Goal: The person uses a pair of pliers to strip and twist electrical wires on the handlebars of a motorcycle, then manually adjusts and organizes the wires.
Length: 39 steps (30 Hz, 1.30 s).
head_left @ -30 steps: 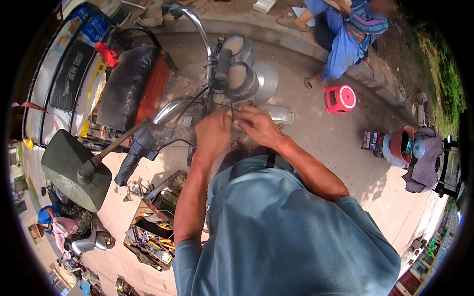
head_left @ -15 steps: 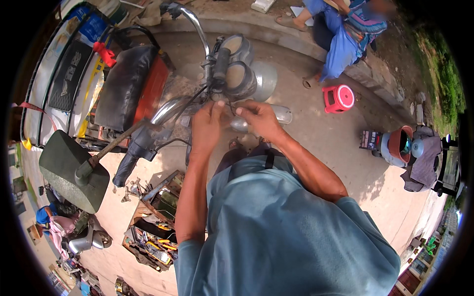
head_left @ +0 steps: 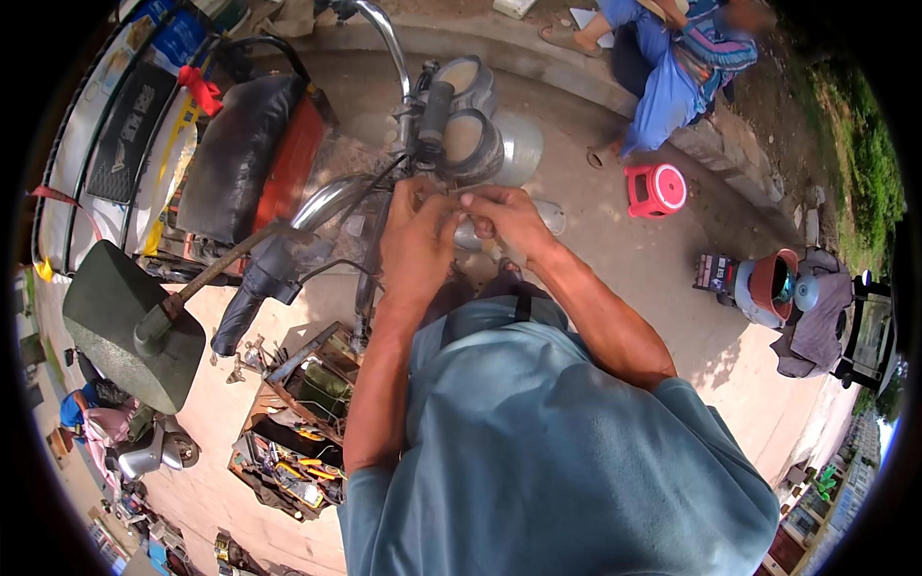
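My left hand [head_left: 420, 235] and my right hand [head_left: 509, 221] meet in front of my waist, beside the handlebar [head_left: 329, 199] of a cargo tricycle. The fingers of both are bent and pinched together, tips almost touching. Whatever they hold is small and hidden by the fingers. Just beyond them are two round lamp housings [head_left: 469, 142] and a black rubber grip [head_left: 437, 112]. A thin black cable [head_left: 331, 266] curves from the bar near my left wrist. Another black handlebar grip [head_left: 238, 319] points toward the lower left.
A large mirror [head_left: 134, 326] juts out at left, near the black seat [head_left: 242, 158]. A toolbox [head_left: 288, 461] with pliers and other tools lies below my left forearm. A red stool [head_left: 657, 190] stands at right; a seated person [head_left: 672, 82] is at the kerb.
My left hand has turned and its fingers have moved in against the right hand's. The thin dark wire seen between the hands before is now hidden. The view has shifted slightly.
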Each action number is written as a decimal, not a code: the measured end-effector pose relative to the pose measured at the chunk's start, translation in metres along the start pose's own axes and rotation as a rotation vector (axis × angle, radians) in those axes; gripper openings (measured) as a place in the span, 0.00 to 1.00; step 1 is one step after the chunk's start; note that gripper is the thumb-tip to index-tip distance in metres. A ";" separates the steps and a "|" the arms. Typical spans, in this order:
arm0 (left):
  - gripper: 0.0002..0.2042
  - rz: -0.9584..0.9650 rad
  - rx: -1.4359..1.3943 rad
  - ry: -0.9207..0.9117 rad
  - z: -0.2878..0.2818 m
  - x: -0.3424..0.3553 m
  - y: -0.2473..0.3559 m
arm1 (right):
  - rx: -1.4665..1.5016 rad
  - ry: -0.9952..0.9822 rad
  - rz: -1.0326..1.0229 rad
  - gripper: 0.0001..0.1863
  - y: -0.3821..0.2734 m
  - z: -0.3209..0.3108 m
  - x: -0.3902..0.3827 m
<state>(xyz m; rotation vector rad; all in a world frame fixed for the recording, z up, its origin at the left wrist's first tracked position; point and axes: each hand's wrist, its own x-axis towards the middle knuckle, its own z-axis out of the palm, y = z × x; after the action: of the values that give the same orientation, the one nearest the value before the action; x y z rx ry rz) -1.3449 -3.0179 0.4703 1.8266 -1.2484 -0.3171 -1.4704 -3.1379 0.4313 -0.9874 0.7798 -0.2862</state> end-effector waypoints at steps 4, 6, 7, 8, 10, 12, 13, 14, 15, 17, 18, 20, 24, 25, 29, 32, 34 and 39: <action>0.06 -0.086 -0.075 0.070 0.006 -0.004 -0.003 | 0.282 -0.058 0.082 0.12 -0.006 0.003 -0.002; 0.04 -0.131 -0.109 0.103 0.006 -0.003 -0.006 | 0.400 -0.080 0.079 0.12 -0.009 0.005 -0.003; 0.04 -0.146 -0.136 0.118 0.007 -0.004 -0.010 | 0.429 -0.092 0.079 0.12 -0.009 0.004 -0.004; 0.05 -0.163 -0.163 0.135 0.008 -0.005 -0.013 | 0.458 -0.107 0.080 0.13 -0.009 0.005 -0.005; 0.07 -0.213 -0.232 0.143 0.008 -0.005 -0.017 | 0.457 -0.086 0.048 0.13 -0.013 0.009 -0.009; 0.09 -0.249 -0.288 0.150 0.009 -0.005 -0.020 | 0.420 -0.087 -0.004 0.13 -0.013 0.010 -0.010; 0.09 -0.262 -0.309 0.155 0.010 -0.005 -0.021 | 0.381 -0.100 -0.037 0.14 -0.012 0.008 -0.008; 0.10 -0.275 -0.329 0.161 0.010 -0.005 -0.022 | 0.343 -0.114 -0.070 0.15 -0.011 0.006 -0.007; 0.10 -0.291 -0.330 0.152 0.010 -0.006 -0.022 | 0.233 -0.124 -0.109 0.15 -0.011 0.005 -0.007; 0.10 -0.323 -0.332 0.135 0.007 -0.006 -0.021 | 0.014 -0.144 -0.189 0.15 -0.014 0.006 -0.012; 0.10 -0.328 -0.350 0.127 0.005 -0.006 -0.019 | -0.046 -0.112 -0.194 0.15 -0.015 0.010 -0.013; 0.10 -0.339 -0.384 0.109 0.001 -0.005 -0.015 | -0.164 -0.048 -0.205 0.15 -0.018 0.017 -0.015; 0.07 -0.297 -0.366 0.172 -0.007 -0.003 -0.013 | -0.214 0.041 -0.268 0.13 -0.011 0.010 -0.011; 0.07 -0.304 -0.358 0.191 -0.014 -0.003 -0.016 | -0.210 0.061 -0.254 0.13 -0.011 0.008 -0.011; 0.10 -0.415 -0.333 0.172 -0.025 -0.014 -0.014 | -0.259 0.103 -0.207 0.12 -0.021 0.009 -0.018; 0.17 -0.326 -0.153 0.099 -0.019 -0.026 -0.014 | -0.182 0.095 -0.178 0.12 -0.015 0.005 -0.014; 0.20 -0.384 -0.220 0.064 -0.012 -0.034 -0.020 | -0.184 0.092 -0.195 0.12 -0.011 0.005 -0.012; 0.22 -0.445 -0.399 0.000 0.001 -0.037 -0.020 | -0.153 0.080 -0.191 0.12 -0.010 0.005 -0.012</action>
<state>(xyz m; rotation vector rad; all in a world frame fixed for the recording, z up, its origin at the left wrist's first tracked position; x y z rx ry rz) -1.3504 -2.9844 0.4448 1.7296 -0.6997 -0.7541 -1.4738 -3.1336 0.4470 -1.2035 0.7899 -0.4388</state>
